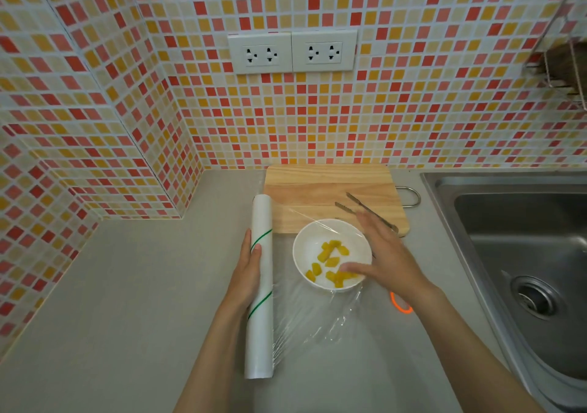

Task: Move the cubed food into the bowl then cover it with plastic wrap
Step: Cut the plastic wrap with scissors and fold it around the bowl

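A white bowl (305, 253) stands on the grey counter and holds several yellow food cubes (332, 261). A clear sheet of plastic wrap (320, 317) stretches from the white roll (261, 285) across the bowl's top and the counter in front of it. My left hand (249, 271) grips the roll at its upper part, thumb over it. My right hand (386, 253) lies flat with straight fingers on the wrap at the bowl's right rim, thumb over the bowl.
A wooden cutting board (317, 193) lies behind the bowl with metal tongs (362, 209) on it. A steel sink (521, 253) is at the right. An orange ring-shaped object (400, 306) sits partly hidden under my right wrist. Tiled walls stand behind and to the left.
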The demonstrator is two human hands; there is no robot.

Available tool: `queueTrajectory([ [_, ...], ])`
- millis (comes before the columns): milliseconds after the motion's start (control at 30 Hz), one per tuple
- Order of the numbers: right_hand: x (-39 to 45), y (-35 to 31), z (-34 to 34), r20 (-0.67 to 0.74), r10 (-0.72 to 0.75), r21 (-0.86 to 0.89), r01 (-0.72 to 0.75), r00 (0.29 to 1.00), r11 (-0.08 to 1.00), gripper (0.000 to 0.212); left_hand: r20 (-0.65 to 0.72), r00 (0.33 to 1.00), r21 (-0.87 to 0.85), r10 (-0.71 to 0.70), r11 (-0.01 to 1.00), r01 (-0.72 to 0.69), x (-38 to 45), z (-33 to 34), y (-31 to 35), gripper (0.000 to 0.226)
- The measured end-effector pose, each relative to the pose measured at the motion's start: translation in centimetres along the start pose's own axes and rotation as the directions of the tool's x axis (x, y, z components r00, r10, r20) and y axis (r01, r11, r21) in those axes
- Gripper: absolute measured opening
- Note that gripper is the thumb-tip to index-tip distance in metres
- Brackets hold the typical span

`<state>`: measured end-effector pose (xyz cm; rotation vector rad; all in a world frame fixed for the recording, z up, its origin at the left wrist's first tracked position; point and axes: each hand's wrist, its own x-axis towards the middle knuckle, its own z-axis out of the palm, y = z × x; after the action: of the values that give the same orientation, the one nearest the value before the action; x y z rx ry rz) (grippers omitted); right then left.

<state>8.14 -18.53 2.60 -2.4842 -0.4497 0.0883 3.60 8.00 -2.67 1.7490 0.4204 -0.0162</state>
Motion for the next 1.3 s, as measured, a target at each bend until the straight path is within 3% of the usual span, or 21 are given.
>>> queueTrajectory([
  [67,-1.4,1.3,-0.3,-0.251,0.172,-0.063,-0.193,0.953,0.979,0.053,-0.001,1.000,0.000,0.002,1.000,-0.002,0.1,0.1,-0.1,0.049],
  [133,-2.5,2.6,-0.7,-0.254,0.327,-0.222,-0.384,0.910,0.896,0.030,-0.008,1.000,0.004,0.007,1.000,-0.007,0.2,0.1,-0.1,0.049],
  [200,-3.4,3.6,-0.7,-0.092,0.435,-0.353,-0.438,0.896,0.827,0.021,-0.009,1.000,0.003,0.008,1.000,-0.008,0.4,0.1,-0.2,0.050],
  [267,-3.8,4.0,-0.6,0.009,0.474,-0.376,-0.436,0.881,0.818,0.016,-0.010,1.000,0.003,0.013,1.000,-0.013,0.5,0.1,-0.3,0.050],
  [533,-3.6,4.4,0.2,0.058,0.459,-0.400,-0.401,0.887,0.824,0.022,-0.001,1.000,-0.051,-0.016,0.999,0.016,0.7,0.2,-0.4,0.051],
  [600,-3.7,4.5,0.5,0.024,0.456,-0.411,-0.407,0.890,0.816,0.015,0.003,1.000,-0.064,-0.022,0.998,0.022,0.7,0.3,-0.2,0.052],
  [733,-4.3,3.8,-0.4,-0.031,0.532,-0.202,-0.526,0.846,0.826,0.014,-0.001,1.000,-0.064,-0.022,0.998,0.022,0.5,0.3,0.2,0.051],
  [833,-5.9,1.8,-2.5,0.066,0.511,0.316,-0.504,0.857,0.804,0.020,0.001,1.000,-0.068,-0.016,0.998,0.016,0.4,0.3,0.1,0.051],
  [900,-8.1,-0.6,-3.4,0.235,0.313,0.585,-0.391,0.920,0.711,0.026,-0.001,1.000,-0.071,-0.010,0.997,0.010,0.4,0.3,0.1,0.051],
  [967,-10.7,-3.0,-2.4,0.462,0.090,0.623,-0.395,0.882,0.676,0.024,0.002,1.000,-0.082,-0.013,0.997,0.013,0.4,0.3,0.1,0.051],
  [1067,-14.0,-5.4,1.4,0.728,-0.005,0.474,-0.500,0.685,0.725,0.047,0.007,1.000,-0.086,-0.017,0.996,0.017,0.4,0.3,0.1,0.051],
  [1167,-15.1,-6.3,4.3,0.783,-0.014,0.457,-0.560,0.622,0.691,0.052,-0.003,1.000,-0.077,0.007,0.997,-0.007,0.3,0.3,0.2,0.051],
  [1300,-13.6,-7.6,5.8,0.761,0.040,0.458,-0.581,0.647,0.673,0.043,-0.016,1.000,-0.079,0.016,0.997,-0.018,0.0,0.3,0.3,0.051],
])
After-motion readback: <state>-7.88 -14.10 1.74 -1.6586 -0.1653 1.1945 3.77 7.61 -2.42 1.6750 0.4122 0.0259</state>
